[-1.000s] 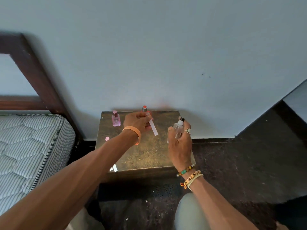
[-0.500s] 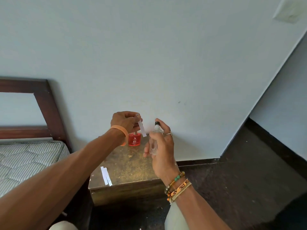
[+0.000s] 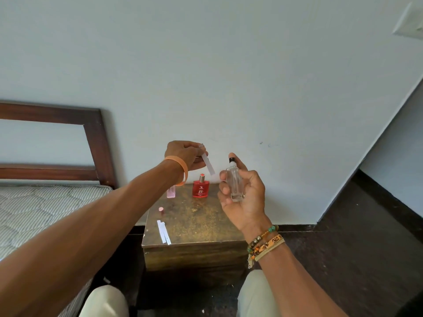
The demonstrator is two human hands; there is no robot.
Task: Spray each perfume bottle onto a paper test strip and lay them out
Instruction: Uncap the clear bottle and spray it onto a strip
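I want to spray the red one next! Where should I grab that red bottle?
Probably grip the red bottle round its wide glass body, coming from the front: it stands upright with the wall right behind, and its top is thin.

Clear bottle point(image 3: 234, 184) beside paper strip point(image 3: 208, 164)

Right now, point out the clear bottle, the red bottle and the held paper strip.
clear bottle point(image 3: 234, 184), head view, glass body.
red bottle point(image 3: 201, 190), head view, front label.
paper strip point(image 3: 208, 165), head view, its free middle.
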